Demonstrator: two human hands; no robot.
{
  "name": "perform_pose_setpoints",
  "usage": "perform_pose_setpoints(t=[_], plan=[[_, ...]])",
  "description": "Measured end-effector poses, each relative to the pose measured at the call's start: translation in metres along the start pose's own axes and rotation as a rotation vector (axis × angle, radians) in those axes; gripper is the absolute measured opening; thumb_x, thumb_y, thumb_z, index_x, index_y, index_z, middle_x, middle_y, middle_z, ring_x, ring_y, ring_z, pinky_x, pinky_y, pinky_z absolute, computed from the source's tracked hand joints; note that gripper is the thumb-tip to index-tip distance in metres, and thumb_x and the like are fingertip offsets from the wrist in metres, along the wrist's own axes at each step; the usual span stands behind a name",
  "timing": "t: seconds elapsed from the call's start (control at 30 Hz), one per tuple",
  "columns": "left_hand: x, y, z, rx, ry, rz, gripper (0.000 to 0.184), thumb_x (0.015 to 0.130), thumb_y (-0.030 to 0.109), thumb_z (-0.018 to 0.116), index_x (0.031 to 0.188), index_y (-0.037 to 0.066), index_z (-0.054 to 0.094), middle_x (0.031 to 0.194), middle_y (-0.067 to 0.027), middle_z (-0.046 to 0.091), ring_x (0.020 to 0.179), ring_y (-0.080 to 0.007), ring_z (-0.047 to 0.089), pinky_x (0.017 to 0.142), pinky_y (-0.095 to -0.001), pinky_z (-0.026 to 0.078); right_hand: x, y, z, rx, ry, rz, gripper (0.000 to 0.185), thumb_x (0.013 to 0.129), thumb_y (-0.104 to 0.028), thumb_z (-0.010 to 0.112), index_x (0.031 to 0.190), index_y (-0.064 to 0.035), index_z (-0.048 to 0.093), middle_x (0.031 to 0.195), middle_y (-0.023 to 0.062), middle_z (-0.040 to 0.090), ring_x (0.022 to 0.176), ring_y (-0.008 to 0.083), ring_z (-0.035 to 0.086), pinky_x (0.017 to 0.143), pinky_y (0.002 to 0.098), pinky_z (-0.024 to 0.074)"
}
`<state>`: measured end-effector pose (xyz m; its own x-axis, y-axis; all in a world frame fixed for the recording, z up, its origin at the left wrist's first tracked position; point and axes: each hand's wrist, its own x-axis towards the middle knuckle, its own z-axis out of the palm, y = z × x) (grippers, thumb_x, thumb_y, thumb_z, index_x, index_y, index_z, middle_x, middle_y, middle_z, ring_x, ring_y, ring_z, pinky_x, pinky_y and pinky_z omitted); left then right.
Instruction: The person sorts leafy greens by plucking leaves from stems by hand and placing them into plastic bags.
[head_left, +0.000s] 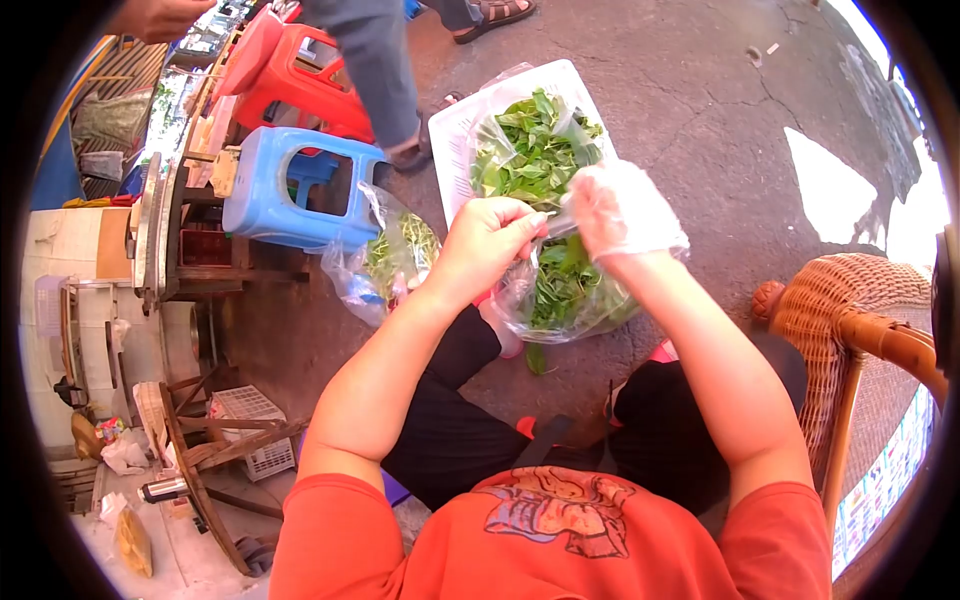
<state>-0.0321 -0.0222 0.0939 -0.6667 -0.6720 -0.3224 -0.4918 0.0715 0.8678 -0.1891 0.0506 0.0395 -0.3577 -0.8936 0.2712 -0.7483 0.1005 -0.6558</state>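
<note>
My bare left hand (492,245) is closed in a pinch, its fingertips on something small and pale that I cannot make out. Close beside it on the right, my right hand (618,212) wears a clear plastic glove, its fingers bent and partly hidden by the glove. Beyond both hands, green leaves (535,150) fill a clear bag in a white basket (450,150). Below the hands, a second clear bag (600,308) holds more leaves (562,285). Left of my left hand, another plastic bag (345,275) holds thin green stems (405,248).
A blue stool (260,190) and a red stool (280,85) stand at the left. Another person's legs (375,70) are beyond them, and a hand (155,18) shows at the top left. A wicker chair (840,300) is at the right, a wooden frame (195,470) at the lower left.
</note>
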Motion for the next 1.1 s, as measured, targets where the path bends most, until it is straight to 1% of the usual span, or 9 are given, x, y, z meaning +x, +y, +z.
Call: perform_pose_setpoints(t=[0.17, 0.3, 0.43, 0.5, 0.7, 0.8, 0.87, 0.97, 1.1], plan=[[0.01, -0.019, -0.082, 0.459, 0.29, -0.02, 0.025, 0.078, 0.022, 0.063, 0.083, -0.002, 0.067, 0.064, -0.0051, 0.062, 0.059, -0.0096, 0.055, 0.057, -0.0274, 0.045, 0.021, 0.022, -0.017, 0.161, 0.222, 0.097, 0.021, 0.081, -0.023, 0.054, 0.083, -0.0041, 0.063, 0.075, 0.0164, 0.059, 0.071, 0.0305, 0.058, 0.067, 0.0392, 0.0459], [-0.001, -0.109, -0.197, 0.986, 0.588, -0.315, 0.024, 0.075, 0.023, 0.061, 0.094, 0.009, 0.068, 0.085, -0.0126, 0.065, 0.082, -0.0285, 0.063, 0.072, -0.0367, 0.048, 0.029, 0.015, -0.033, 0.781, 0.049, 0.662, 0.02, 0.075, -0.022, 0.058, 0.083, -0.0042, 0.062, 0.073, 0.0086, 0.058, 0.066, 0.0165, 0.052, 0.061, 0.0318, 0.0422], [-0.011, -0.118, -0.157, 1.318, 0.71, -0.39, 0.031, 0.073, 0.019, 0.059, 0.102, 0.012, 0.065, 0.1, -0.0138, 0.063, 0.096, -0.0308, 0.059, 0.081, -0.0415, 0.046, 0.02, 0.025, -0.025, 1.252, 0.096, 0.731, 0.014, 0.075, -0.021, 0.058, 0.08, -0.0084, 0.06, 0.073, 0.0009, 0.054, 0.065, 0.0141, 0.046, 0.058, 0.0305, 0.0369], [0.014, -0.13, -0.123, 1.032, 0.482, 0.015, 0.029, 0.075, 0.012, 0.062, 0.103, 0.003, 0.061, 0.103, -0.015, 0.061, 0.099, -0.0287, 0.058, 0.085, -0.0366, 0.045, 0.019, 0.021, -0.025, 1.331, 0.14, 0.755, 0.012, 0.075, -0.02, 0.058, 0.08, -0.0084, 0.059, 0.073, 0.0014, 0.054, 0.066, 0.0137, 0.046, 0.059, 0.0312, 0.0369], [0.041, -0.174, 0.065, 0.67, -0.226, 0.084, 0.017, 0.075, 0.011, 0.055, 0.087, 0.003, 0.064, 0.085, -0.0171, 0.064, 0.083, -0.0325, 0.061, 0.077, -0.0388, 0.047, 0.016, 0.012, -0.026, 1.467, 0.137, 0.776, 0.016, 0.075, -0.017, 0.061, 0.087, -0.0069, 0.058, 0.082, 0.0051, 0.054, 0.075, 0.0173, 0.05, 0.067, 0.0334, 0.0419], [0.048, -0.253, 0.1, 0.779, -0.031, -0.234, 0.02, 0.077, 0.012, 0.054, 0.077, -0.006, 0.062, 0.073, -0.0261, 0.061, 0.066, -0.037, 0.062, 0.065, -0.0437, 0.05, 0.015, 0.027, -0.017, 1.453, 0.118, 0.773, 0.019, 0.074, -0.018, 0.061, 0.088, -0.005, 0.058, 0.082, 0.0053, 0.054, 0.076, 0.0169, 0.049, 0.067, 0.0334, 0.0413], [0.038, -0.256, 0.103, 0.1, 0.07, -0.832, 0.021, 0.081, 0.011, 0.055, 0.095, -0.004, 0.06, 0.071, -0.0189, 0.063, 0.06, -0.0278, 0.063, 0.051, -0.0356, 0.05, 0.015, 0.027, -0.023, 1.425, 0.122, 0.79, 0.019, 0.074, -0.018, 0.061, 0.087, -0.0045, 0.058, 0.083, 0.0053, 0.053, 0.077, 0.0167, 0.048, 0.067, 0.0333, 0.041], [0.02, -0.275, 0.104, -0.435, 0.357, -0.767, 0.036, 0.082, 0.01, 0.058, 0.116, 0.0, 0.05, 0.072, -0.0103, 0.06, 0.056, -0.0164, 0.059, 0.044, -0.0245, 0.045, 0.018, 0.029, -0.016, 1.375, 0.084, 0.786, 0.02, 0.074, -0.019, 0.061, 0.087, -0.0038, 0.058, 0.083, 0.0055, 0.053, 0.08, 0.0165, 0.048, 0.067, 0.0331, 0.0406], [0.038, -0.29, 0.108, -0.042, 0.579, -0.444, 0.045, 0.078, 0.008, 0.064, 0.12, 0.001, 0.049, 0.075, -0.0076, 0.059, 0.06, -0.0118, 0.054, 0.049, -0.0236, 0.043, 0.02, 0.022, -0.01, 1.388, 0.018, 0.818, 0.02, 0.075, -0.018, 0.06, 0.088, -0.0028, 0.058, 0.081, 0.0055, 0.054, 0.076, 0.0165, 0.048, 0.067, 0.0311, 0.0405]])
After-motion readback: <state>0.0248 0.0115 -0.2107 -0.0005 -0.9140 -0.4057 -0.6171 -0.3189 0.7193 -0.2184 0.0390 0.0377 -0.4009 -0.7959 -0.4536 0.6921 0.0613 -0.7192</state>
